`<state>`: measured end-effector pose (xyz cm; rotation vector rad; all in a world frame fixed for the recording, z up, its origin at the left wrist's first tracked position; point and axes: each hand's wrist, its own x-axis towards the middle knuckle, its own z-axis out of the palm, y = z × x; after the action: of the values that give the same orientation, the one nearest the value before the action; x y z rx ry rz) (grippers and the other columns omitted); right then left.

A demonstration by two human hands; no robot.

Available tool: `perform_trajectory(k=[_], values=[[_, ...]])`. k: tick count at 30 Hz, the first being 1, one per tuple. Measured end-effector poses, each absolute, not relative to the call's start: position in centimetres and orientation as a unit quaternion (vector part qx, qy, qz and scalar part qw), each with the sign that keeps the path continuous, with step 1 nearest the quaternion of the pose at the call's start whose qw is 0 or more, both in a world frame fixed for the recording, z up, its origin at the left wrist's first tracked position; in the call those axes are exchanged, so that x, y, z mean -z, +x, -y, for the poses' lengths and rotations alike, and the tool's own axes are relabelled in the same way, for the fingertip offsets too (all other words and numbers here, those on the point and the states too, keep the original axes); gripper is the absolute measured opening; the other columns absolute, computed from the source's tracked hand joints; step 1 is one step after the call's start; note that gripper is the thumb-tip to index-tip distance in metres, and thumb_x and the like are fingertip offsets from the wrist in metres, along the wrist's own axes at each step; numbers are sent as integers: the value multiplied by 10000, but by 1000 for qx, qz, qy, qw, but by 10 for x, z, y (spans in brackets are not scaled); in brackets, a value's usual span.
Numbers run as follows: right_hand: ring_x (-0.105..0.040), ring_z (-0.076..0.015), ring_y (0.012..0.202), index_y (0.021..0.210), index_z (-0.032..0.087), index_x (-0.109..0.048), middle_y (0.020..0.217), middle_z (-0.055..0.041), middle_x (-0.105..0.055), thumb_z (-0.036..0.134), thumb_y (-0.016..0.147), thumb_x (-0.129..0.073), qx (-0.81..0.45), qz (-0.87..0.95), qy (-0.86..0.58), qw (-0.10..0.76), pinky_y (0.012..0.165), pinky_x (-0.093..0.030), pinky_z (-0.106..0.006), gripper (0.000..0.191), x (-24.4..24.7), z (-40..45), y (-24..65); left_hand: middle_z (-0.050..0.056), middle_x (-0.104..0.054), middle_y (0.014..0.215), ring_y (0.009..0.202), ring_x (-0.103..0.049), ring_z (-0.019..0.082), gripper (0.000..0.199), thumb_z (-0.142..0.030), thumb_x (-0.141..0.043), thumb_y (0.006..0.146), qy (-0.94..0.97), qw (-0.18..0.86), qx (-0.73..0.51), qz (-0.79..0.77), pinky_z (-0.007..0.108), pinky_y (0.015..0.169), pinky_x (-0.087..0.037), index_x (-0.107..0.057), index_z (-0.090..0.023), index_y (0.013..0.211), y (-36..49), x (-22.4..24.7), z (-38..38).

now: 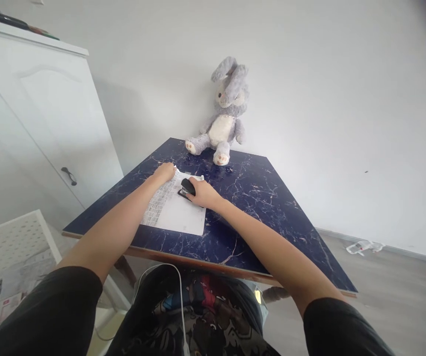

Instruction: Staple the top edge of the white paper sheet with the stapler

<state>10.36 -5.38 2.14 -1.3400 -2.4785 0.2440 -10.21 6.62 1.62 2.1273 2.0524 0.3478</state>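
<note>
A white sheet of paper [183,217] lies on the dark blue table, a grey block-like pattern printed down its left side. At its far left corner my left hand [165,171] is closed on the edge, with the fingertips partly hidden. My right hand [204,193] grips a black stapler [188,187], which is over the upper middle of the paper. Whether the stapler's jaws touch the sheet, I cannot tell. The far edge of the paper looks slightly raised and crumpled between my hands.
A grey plush rabbit [222,126] sits at the table's [257,212] back edge against the wall. To the left stand a white cabinet [50,113] and a white perforated rack [9,237]. A white cable [181,296] hangs over my lap. Clear plastic [364,247] lies on the floor.
</note>
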Motion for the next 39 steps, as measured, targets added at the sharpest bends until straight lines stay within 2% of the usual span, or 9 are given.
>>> perform_trajectory(k=[5,11,18,23,26,33,39], values=[[-717,-326,938,1348,163,-523,1133,-176,-741,345,957,-582,-63,861,-495,95,817,-544,-396,436,-28,62,103,266,-731,1252,1215,-695,343,382,-296,-475,1047,714,77,-119,-686,349,1009,-516,-739,-74,1211,-95,-17,-59],[-718,-317,909,1259,181,-580,1121,-160,-740,360,941,-605,-59,852,-513,84,765,-527,-368,366,-36,72,120,239,-760,1167,1117,-738,305,397,-344,-446,1076,728,74,-128,-669,289,912,-535,-755,-97,1116,-76,-17,-53],[-675,-267,800,1044,192,-637,937,-121,-741,379,904,-656,-44,848,-522,75,656,-438,-315,234,-41,88,172,223,-757,1166,1087,-747,298,356,-334,-462,1080,761,95,-133,-628,301,897,-538,-737,-109,1090,-52,-9,-40],[-632,-211,707,907,219,-622,812,-62,-719,371,868,-702,-71,853,-510,86,634,-408,-302,176,-41,90,213,139,-777,1060,938,-768,241,255,-314,-524,1054,790,109,-129,-589,275,840,-542,-718,-149,1070,-40,-7,-30],[-623,-198,678,891,224,-618,799,-52,-717,384,875,-697,-78,854,-505,96,620,-397,-299,179,-40,93,224,140,-767,1113,1040,-742,260,233,-298,-520,1051,803,94,-141,-572,293,874,-529,-710,-164,1051,-35,-7,-27],[-675,-249,756,1002,190,-667,893,-117,-752,385,900,-677,-25,841,-534,80,610,-390,-304,220,-43,102,219,133,-765,1032,1030,-729,290,263,-337,-502,1047,815,49,-150,-558,331,884,-517,-713,-194,985,-27,-6,-20],[-710,-264,822,1297,213,-596,1038,-114,-770,409,960,-653,-62,824,-544,147,641,-418,-291,394,-37,98,223,166,-752,1079,1038,-726,332,235,-298,-523,1025,819,5,-127,-559,377,877,-521,-669,-190,1174,-23,-6,-16]])
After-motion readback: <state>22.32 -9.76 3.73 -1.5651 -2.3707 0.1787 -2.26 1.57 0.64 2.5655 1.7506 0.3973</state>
